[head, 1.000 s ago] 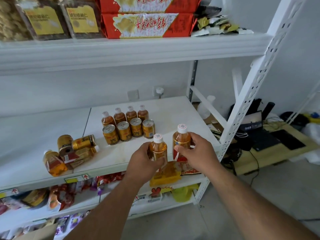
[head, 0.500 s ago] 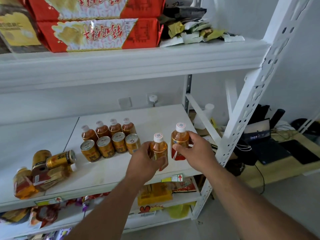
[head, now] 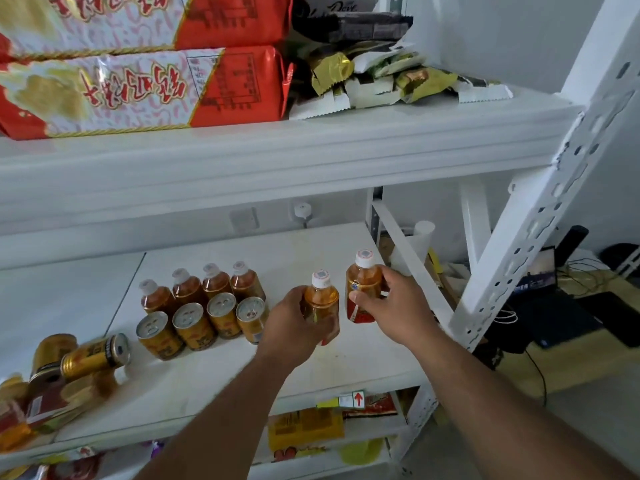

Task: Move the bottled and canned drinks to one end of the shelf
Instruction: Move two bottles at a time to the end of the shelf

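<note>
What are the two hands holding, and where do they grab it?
Each holds one drink bottle by its body. The left hand wraps round the left bottle; the right hand grips the right bottle around its label. Both caps are free.

bottles (head: pixel 363 292): clear glossy plastic; cans (head: pixel 221 315): shiny metal; shelf (head: pixel 363 362): smooth white

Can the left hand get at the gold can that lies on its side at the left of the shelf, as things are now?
Probably not at once. The left hand grips a bottle, so it is occupied. The way to the lying can looks free in front of the upright cans.
</note>
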